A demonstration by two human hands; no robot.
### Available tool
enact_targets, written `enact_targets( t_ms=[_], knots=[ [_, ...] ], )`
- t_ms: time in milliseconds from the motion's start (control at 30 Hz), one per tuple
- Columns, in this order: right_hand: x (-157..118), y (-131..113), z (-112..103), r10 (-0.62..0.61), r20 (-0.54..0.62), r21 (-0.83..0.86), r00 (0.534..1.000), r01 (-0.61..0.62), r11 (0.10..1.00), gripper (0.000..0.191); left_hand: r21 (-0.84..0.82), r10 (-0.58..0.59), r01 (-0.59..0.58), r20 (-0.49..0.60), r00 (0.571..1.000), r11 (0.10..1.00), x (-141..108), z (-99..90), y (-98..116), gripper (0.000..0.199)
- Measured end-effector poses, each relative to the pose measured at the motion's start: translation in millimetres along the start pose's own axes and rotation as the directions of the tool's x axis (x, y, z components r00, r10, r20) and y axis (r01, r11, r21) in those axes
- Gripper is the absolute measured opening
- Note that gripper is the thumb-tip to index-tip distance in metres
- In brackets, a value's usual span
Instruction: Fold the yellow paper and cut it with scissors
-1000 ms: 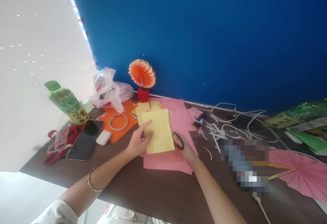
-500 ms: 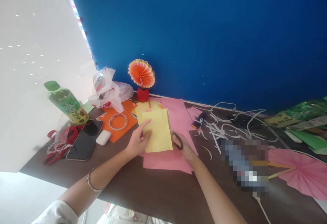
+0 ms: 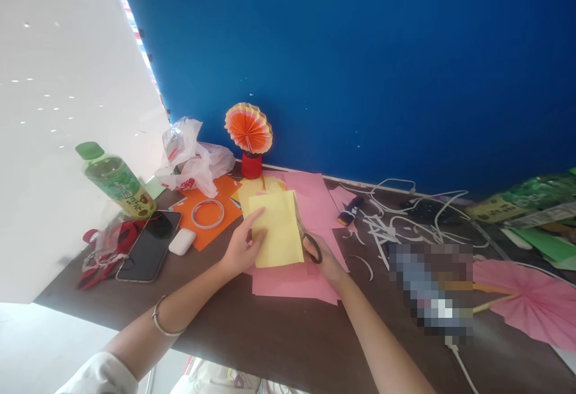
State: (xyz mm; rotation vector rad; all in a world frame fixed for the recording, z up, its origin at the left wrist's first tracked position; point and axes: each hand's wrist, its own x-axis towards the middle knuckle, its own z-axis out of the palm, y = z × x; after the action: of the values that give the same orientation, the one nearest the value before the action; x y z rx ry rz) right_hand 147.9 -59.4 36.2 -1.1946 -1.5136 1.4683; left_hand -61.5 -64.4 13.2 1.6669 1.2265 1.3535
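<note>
A yellow sheet of paper (image 3: 279, 232) lies over pink sheets (image 3: 294, 285) near the middle of the desk. My left hand (image 3: 244, 245) holds the sheet at its left side, index finger stretched over the top and thumb lower down. At the sheet's right edge my right hand (image 3: 324, 259) is closed round a pair of black-handled scissors (image 3: 314, 249). The scissor blades point up along that edge, partly hard to make out. Behind the sheet are more yellow papers (image 3: 247, 189) and another pink sheet (image 3: 308, 199).
Left: green-capped bottle (image 3: 117, 181), phone (image 3: 150, 247), white case (image 3: 182, 241), tape ring (image 3: 207, 214) on orange paper (image 3: 216, 235), plastic bag (image 3: 193, 160). Behind stands a paper rosette (image 3: 249, 129) in a red base (image 3: 251, 166). Right: cables (image 3: 400, 226), paper strips, pink paper fan (image 3: 535, 304).
The scissor blades show a little more beside the yellow sheet's right edge. Both hands have stayed in nearly the same place.
</note>
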Motion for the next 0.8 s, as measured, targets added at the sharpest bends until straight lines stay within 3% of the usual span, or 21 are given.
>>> enact_targets(
  t_ms=[567,800],
  knots=[
    [-1.1,-2.6,3.3,-0.036,-0.072,-0.025,0.997,0.034,0.999,0.041,0.033,0.012,-0.011,-0.017,1.000,0.999,-1.8,-0.5,0.4,0.049],
    [0.6,-4.5,1.7,-0.013,-0.042,-0.028,0.999,0.012,1.000,0.043,0.073,0.024,-0.023,-0.012,1.000,0.997,-1.8,-1.7,3.4,0.048]
  ],
)
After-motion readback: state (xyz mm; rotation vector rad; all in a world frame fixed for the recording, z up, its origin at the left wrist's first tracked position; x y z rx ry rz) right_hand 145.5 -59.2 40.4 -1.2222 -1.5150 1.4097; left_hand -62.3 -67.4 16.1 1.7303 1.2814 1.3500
